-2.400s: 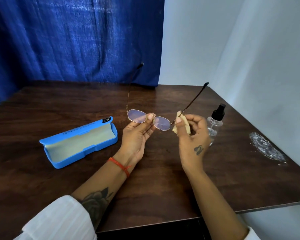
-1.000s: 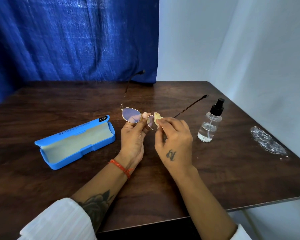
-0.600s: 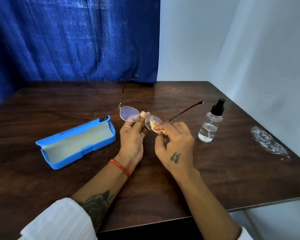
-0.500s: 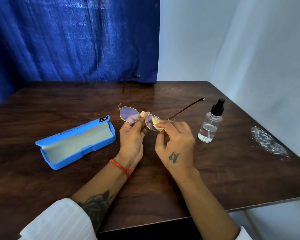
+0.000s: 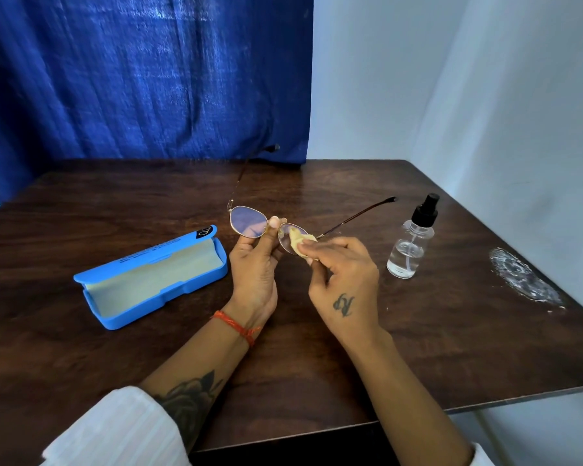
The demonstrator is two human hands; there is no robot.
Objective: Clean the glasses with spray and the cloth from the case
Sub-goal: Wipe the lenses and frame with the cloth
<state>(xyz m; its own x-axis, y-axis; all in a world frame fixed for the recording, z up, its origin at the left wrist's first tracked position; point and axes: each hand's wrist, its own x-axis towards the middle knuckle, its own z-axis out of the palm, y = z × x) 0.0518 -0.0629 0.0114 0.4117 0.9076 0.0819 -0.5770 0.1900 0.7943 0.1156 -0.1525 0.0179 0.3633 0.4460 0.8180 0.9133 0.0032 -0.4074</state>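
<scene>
My left hand pinches the thin gold-framed glasses at the bridge, holding them above the table with both temples pointing away from me. My right hand holds a small folded yellow cloth pressed against the right lens, which it partly hides. The clear spray bottle with a black nozzle stands upright to the right of my right hand, untouched. The blue glasses case lies open on the left with its pale lining showing.
The dark wooden table ends at a near edge below my forearms and a right edge by the white wall. A whitish smear marks the table's right side. A blue curtain hangs behind the table.
My right hand moved from the right temple hinge onto the right lens with the cloth and has been rubbing it in small strokes. The glasses dropped slightly lower. Bottle and case have not moved.
</scene>
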